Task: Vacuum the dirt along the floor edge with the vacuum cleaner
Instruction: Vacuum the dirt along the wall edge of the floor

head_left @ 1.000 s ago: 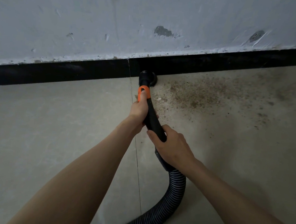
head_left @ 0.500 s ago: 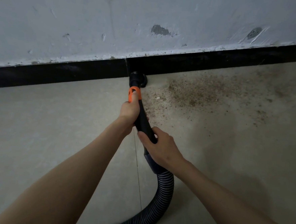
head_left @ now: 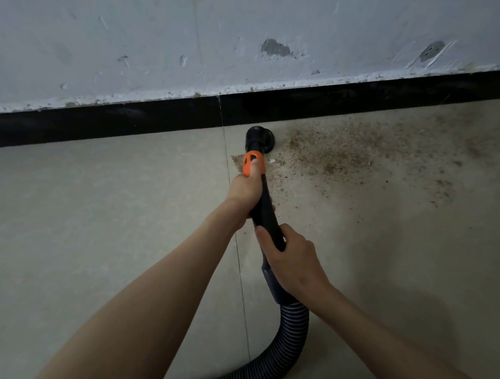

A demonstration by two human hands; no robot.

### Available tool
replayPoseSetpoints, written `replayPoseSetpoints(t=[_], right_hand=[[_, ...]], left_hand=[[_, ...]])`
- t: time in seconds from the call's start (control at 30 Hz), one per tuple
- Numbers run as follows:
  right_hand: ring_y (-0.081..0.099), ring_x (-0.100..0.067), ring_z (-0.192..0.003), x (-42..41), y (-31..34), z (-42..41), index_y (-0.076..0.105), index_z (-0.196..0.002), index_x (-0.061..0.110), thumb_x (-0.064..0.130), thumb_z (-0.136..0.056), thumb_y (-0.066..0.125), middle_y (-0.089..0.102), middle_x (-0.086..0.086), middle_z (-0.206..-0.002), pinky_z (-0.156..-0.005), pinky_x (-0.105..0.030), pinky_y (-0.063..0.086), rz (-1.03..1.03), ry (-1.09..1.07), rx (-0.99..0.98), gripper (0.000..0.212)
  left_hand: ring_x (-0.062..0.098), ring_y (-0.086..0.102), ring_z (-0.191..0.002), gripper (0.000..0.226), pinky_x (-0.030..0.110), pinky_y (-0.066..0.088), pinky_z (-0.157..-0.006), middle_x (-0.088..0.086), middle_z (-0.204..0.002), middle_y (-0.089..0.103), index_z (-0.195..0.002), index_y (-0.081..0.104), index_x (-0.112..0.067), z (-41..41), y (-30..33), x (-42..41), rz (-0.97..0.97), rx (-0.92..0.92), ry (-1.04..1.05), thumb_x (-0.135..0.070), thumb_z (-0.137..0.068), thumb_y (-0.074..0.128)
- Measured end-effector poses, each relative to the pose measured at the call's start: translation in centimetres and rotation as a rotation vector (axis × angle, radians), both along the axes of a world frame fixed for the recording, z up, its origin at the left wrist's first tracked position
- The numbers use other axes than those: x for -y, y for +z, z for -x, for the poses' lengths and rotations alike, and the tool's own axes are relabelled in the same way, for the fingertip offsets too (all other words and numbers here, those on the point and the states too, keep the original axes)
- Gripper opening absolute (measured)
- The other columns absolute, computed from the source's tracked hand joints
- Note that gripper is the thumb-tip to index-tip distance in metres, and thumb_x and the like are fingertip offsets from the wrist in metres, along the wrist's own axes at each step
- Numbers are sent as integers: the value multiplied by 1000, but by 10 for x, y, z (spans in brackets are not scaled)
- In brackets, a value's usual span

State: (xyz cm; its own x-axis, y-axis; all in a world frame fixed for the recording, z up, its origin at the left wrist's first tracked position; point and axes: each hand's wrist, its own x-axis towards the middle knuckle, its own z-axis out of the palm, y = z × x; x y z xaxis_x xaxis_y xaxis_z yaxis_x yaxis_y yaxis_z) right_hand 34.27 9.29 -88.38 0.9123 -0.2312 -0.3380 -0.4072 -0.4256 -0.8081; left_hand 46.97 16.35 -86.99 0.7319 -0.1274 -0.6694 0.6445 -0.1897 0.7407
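Both hands [head_left: 244, 190] grip wand [head_left: 266, 211]; nozzle [head_left: 259, 138] seemingly touching dirt [head_left: 334, 153].

Vacuum wand [head_left: 266, 208]: we see a black tube with an orange collar, tilted toward the wall.
Nozzle [head_left: 259, 139]: round, black, seemingly touching the floor beside the baseboard.
Hose [head_left: 287, 340]: ribbed, curving down-left.
Dirt [head_left: 334, 156]: brown specks right of the nozzle.

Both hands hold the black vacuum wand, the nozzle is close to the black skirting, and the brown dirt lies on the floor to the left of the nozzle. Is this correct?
Not quite. In the head view the dirt lies to the right of the nozzle, not the left. The rest holds: the left hand and right hand both hold the black vacuum wand, and the nozzle is close to the black skirting.
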Motion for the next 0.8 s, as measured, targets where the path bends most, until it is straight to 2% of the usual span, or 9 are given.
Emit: replayPoseSetpoints(t=[0.07, 0.13, 0.27, 0.37, 0.47, 0.63, 0.77, 0.8], right_hand=[[53, -8, -51, 4, 1, 2, 49, -75, 25, 57, -91, 48, 56, 4, -61, -50, -22, 42, 1, -40, -12, 35], [53, -9, -52, 7, 0, 3, 48, -75, 25, 56, -92, 48, 56, 3, -63, -50, -22, 40, 22, -75, -21, 35], [56, -10, -56, 11, 0, 3, 47, -76, 25, 56, -92, 47, 58, 2, -66, -51, -22, 41, 67, -111, -30, 35], [55, -9, -55, 11, 0, -1, 48, -76, 26, 57, -92, 47, 57, 3, -66, -51, -22, 40, 60, -119, -31, 35], [56, -10, -58, 10, 0, -5, 49, -77, 25, 56, -93, 48, 58, 3, -68, -52, -22, 42, 35, -116, -28, 35], [54, -7, -56, 8, -1, -10, 49, -75, 26, 55, -93, 49, 57, 4, -66, -52, -20, 40, -2, -62, -4, 34], [54, -4, -53, 8, 2, -18, 50, -75, 26, 57, -91, 50, 57, 6, -66, -48, -13, 37, -18, 27, 13, 35], [53, -3, -53, 6, 2, -20, 51, -75, 25, 58, -90, 50, 57, 6, -65, -48, -13, 36, -17, 53, 15, 36]], left_hand=[[24, 59, -60, 50, 32, 53, -54, 13, -80, 55, -107, 46, -4, 1, 2, 9, 18, -4, -43, -52, -98, 33], [24, 59, -59, 53, 31, 52, -51, 13, -79, 56, -112, 45, -3, 0, 3, 16, 18, -18, -68, -53, -97, 34], [24, 58, -64, 52, 34, 54, -58, 13, -78, 56, -104, 47, -3, -1, 6, 26, 28, -38, -104, -53, -97, 35], [23, 58, -62, 48, 31, 53, -54, 12, -77, 55, -95, 46, -6, -4, 8, 27, 29, -33, -137, -52, -98, 33], [22, 58, -61, 50, 30, 52, -52, 11, -75, 55, -97, 46, -6, -7, 8, 25, 26, -23, -143, -53, -98, 32], [23, 58, -67, 51, 34, 54, -60, 12, -81, 55, -102, 46, -5, -9, 5, 16, 8, 27, -81, -54, -98, 31], [24, 60, -70, 46, 37, 56, -67, 11, -82, 57, -87, 47, -11, -12, 4, 1, -16, 80, 23, -54, -97, 33], [25, 61, -72, 47, 38, 56, -69, 11, -83, 57, -88, 47, -10, -13, 4, -5, -29, 87, 51, -54, -97, 32]])
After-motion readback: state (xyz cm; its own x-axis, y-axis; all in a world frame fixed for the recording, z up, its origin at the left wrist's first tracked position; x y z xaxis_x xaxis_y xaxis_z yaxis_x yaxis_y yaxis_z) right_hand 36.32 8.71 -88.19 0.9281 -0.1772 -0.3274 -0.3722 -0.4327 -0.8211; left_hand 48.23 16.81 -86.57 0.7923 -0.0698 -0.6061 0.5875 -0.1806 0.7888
